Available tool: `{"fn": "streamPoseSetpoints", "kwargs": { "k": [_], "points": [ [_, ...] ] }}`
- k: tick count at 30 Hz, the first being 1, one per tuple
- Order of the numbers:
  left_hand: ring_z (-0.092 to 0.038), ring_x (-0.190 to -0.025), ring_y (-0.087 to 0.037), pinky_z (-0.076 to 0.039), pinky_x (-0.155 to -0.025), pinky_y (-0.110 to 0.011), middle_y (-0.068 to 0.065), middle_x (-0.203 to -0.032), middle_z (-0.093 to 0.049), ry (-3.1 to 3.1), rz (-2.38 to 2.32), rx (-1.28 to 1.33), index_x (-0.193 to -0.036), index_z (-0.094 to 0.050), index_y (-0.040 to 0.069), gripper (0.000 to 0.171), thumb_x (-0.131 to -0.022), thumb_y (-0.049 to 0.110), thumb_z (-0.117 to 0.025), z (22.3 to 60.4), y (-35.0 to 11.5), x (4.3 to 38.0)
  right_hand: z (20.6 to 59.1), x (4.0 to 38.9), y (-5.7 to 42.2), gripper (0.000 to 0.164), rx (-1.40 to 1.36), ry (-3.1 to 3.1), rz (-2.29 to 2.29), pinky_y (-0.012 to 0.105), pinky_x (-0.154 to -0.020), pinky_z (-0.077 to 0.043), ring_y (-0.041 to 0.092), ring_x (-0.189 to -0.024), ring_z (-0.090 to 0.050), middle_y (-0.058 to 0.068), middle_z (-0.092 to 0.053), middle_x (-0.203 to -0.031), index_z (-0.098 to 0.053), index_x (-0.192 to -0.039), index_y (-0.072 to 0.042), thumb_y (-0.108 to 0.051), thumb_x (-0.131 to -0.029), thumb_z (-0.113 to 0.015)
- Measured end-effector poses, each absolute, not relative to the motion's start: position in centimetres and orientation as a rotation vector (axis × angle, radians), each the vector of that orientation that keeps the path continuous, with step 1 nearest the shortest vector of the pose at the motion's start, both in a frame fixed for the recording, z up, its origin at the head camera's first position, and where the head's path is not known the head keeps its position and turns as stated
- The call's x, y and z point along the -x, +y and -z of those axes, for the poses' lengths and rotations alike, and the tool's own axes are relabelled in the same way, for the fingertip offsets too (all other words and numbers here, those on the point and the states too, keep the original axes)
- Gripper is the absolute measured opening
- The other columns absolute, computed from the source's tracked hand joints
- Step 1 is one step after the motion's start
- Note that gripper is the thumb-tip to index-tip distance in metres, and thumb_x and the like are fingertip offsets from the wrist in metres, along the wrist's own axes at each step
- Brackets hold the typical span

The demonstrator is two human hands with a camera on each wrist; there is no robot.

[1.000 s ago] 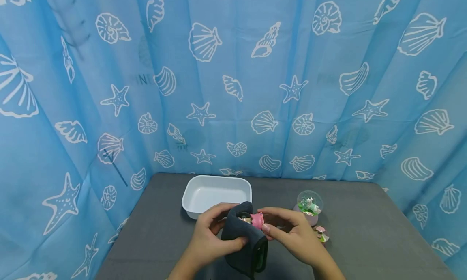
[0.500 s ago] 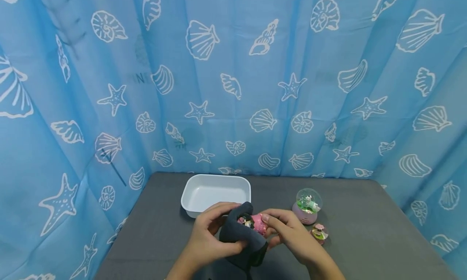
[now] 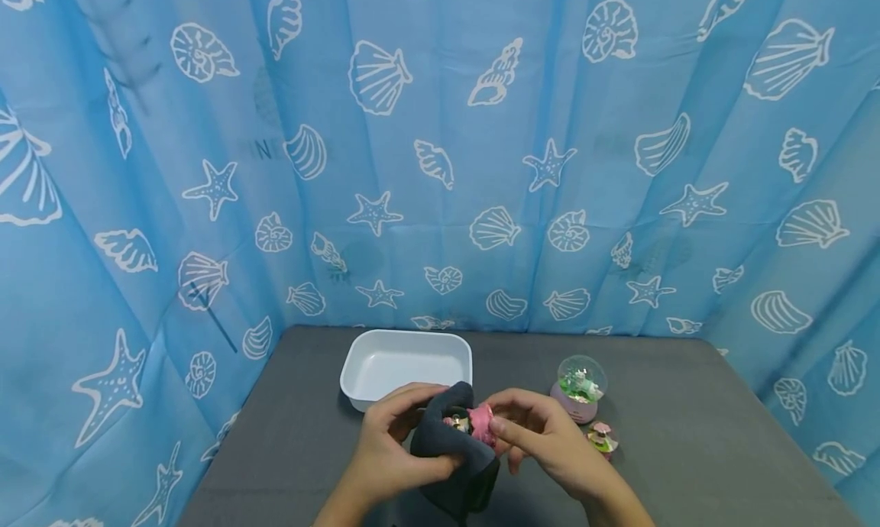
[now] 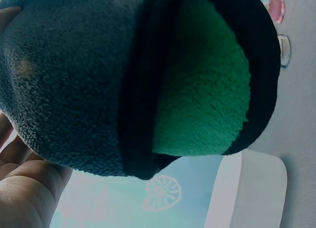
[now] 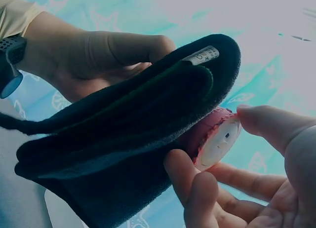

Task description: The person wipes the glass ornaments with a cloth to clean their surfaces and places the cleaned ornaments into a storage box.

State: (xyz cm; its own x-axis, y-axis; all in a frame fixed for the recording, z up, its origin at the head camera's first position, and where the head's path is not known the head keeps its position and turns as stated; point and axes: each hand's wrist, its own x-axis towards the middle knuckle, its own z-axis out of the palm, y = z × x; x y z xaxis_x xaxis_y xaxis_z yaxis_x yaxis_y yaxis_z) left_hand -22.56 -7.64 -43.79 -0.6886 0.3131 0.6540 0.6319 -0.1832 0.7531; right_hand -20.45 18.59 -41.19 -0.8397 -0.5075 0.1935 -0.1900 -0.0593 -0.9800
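A dark grey-blue cloth (image 3: 450,435) with a green inner side and dark edging is wrapped partly round a small ornament. Its round pink base (image 3: 483,424) sticks out to the right, and bits of gold and white show in the fold. My left hand (image 3: 395,443) grips the cloth from the left, thumb in front. My right hand (image 3: 543,435) pinches the base between thumb and fingers. In the right wrist view, the base's white underside (image 5: 219,146) faces outward with a small dark spot. The cloth hides the rest of the ornament.
A white rectangular tub (image 3: 360,389) stands behind my left hand. To the right, beyond my right hand, are a snow globe (image 3: 579,389) on a lilac base and a small figurine (image 3: 602,438). A blue shell-print curtain (image 3: 440,206) borders the grey table (image 3: 275,435).
The pink base has turned in my right fingers and shifted slightly, while the left hand keeps its grip on the cloth. My right hand moved a little, uncovering more of the figurine and snow globe.
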Motion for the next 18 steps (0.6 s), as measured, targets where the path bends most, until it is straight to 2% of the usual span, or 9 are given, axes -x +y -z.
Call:
{"fn": "streamPoseSetpoints", "kwargs": {
  "k": [7, 13, 18],
  "points": [
    [-0.076, -0.106, -0.026, -0.068, -0.089, -0.040, -0.018, -0.123, -0.074, -1.818, 1.977, 1.106, -0.132, -0.069, 0.002, 0.061, -0.075, -0.005, -0.091, 44.02, -7.81, 22.78, 41.15, 20.08, 18.37, 0.033, 0.848, 2.093, 1.995, 0.033, -0.066, -0.066, 0.012, -0.075, -0.069, 0.004, -0.074, -0.119, -0.058, -0.138, 0.011, -0.001, -0.107, -0.059],
    [-0.076, -0.107, -0.025, -0.068, -0.089, -0.041, -0.019, -0.123, -0.074, -1.799, 2.000, 1.089, -0.131, -0.069, 0.001, 0.058, -0.077, -0.007, -0.088, 44.06, -7.86, 22.85, 41.10, 19.66, 18.33, 0.038, 0.917, 2.201, 1.966, 0.035, -0.077, -0.068, 0.017, -0.095, -0.077, 0.001, -0.073, -0.127, -0.060, -0.141, 0.002, 0.003, -0.103, -0.063],
    [-0.076, -0.109, -0.024, -0.068, -0.088, -0.041, -0.021, -0.124, -0.073, -1.779, 2.018, 1.096, -0.131, -0.068, 0.000, 0.058, -0.077, -0.009, -0.087, 44.06, -7.98, 22.89, 41.30, 19.57, 18.07, 0.043, 1.014, 2.241, 1.988, 0.037, -0.084, -0.068, 0.019, -0.109, -0.077, 0.001, -0.072, -0.133, -0.062, -0.140, -0.002, 0.007, -0.099, -0.068]
  ]
}}
